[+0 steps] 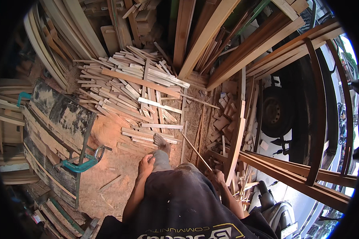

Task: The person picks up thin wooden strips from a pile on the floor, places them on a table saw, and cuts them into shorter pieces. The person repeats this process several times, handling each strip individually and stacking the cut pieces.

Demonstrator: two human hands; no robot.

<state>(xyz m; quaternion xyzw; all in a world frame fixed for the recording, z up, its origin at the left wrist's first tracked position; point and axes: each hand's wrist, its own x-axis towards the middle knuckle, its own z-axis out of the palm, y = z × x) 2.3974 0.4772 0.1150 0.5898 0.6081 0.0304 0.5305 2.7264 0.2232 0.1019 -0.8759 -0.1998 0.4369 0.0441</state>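
My right hand (217,177) is closed on the near end of a thin wooden stick (196,151), which slants away to the far left over the sawdust. Beside my left knee, my left hand (146,164) is loosely curled, with nothing visible in its fingers. Past my bare foot (162,143) lies a big heap of cut wooden strips (119,79), jumbled in many directions. A few pale strips (147,135) lie nearest the foot, and a longer reddish board (141,83) crosses the top of the heap.
A worn workbench (56,131) stands at left with a teal clamp (81,163) on its edge. Tall planks (207,38) lean at the back. To the right are a wooden rail frame (283,167), wood offcuts (223,119), a vehicle wheel (273,112) and a motorcycle (277,215).
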